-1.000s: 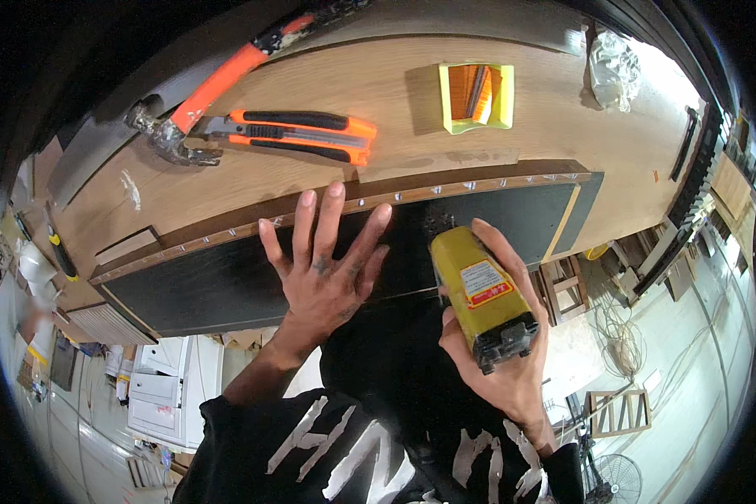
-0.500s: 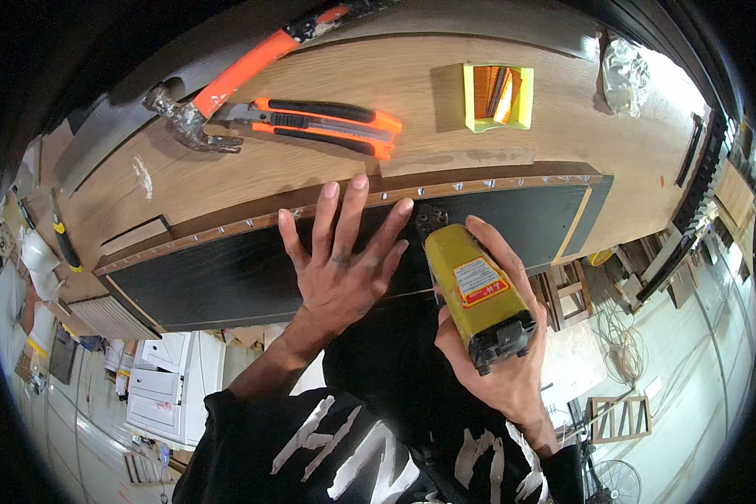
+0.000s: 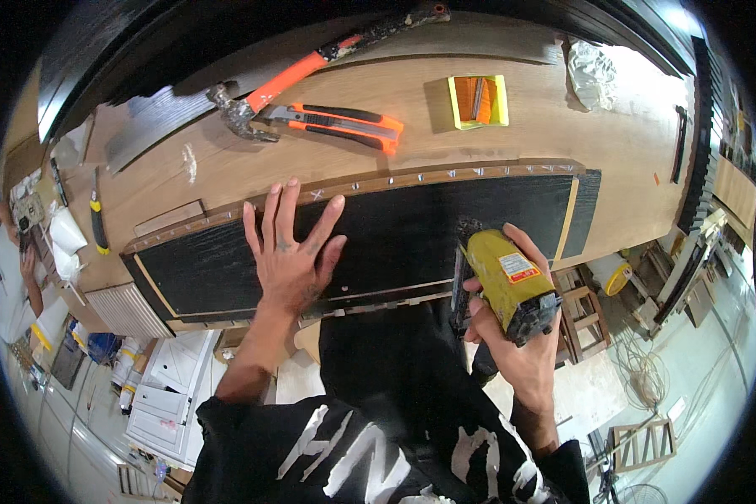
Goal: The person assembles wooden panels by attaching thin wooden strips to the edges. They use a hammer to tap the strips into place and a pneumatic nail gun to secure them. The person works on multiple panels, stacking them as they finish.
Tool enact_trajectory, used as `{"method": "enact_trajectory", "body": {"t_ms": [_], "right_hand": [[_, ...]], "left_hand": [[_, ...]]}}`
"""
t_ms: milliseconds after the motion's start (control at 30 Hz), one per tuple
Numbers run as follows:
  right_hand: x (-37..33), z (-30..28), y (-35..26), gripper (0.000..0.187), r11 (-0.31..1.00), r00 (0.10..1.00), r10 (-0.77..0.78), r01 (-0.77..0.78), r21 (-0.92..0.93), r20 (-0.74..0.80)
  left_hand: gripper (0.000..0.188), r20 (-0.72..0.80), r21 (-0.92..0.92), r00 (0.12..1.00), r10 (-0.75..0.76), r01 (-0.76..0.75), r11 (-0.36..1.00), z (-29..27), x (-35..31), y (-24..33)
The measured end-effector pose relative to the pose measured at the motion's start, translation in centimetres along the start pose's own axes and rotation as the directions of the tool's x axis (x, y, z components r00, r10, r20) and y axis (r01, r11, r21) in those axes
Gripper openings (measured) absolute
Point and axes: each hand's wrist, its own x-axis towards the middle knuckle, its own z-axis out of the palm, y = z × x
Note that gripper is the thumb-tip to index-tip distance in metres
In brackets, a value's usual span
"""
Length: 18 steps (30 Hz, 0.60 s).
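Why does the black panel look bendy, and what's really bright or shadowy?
In the head view, the fisheye lens likely bends the black panel; glare whitens the tabletop beside the crumpled plastic at upper right; the yellow box throws shadow leftward.

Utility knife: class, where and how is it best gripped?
Grip the utility knife by its broad handle, probably best from above and the right: it lies flat, handle end rightward, while its narrow front points left, close to the hammer.

The left hand [image 3: 287, 267] hides part of the black panel [image 3: 403, 228].
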Motion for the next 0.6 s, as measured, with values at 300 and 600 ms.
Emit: {"method": "enact_trajectory", "body": {"t_ms": [300, 600], "right_hand": [[-0.9, 3.4, 1.6, 0.075, 0.980, 0.980, -0.198, 0.198, -0.035, -0.011], [1.5, 7.0, 0.1, 0.079, 0.994, 0.993, -0.082, 0.075, -0.082, -0.089]], "left_hand": [[0.058, -0.001, 0.001, 0.997, 0.074, -0.074, 0.997, -0.5, -0.2, -0.4], [0.066, 0.055, 0.037, 0.991, 0.121, -0.123, 0.992, -0.3, 0.2, -1.1]]}}
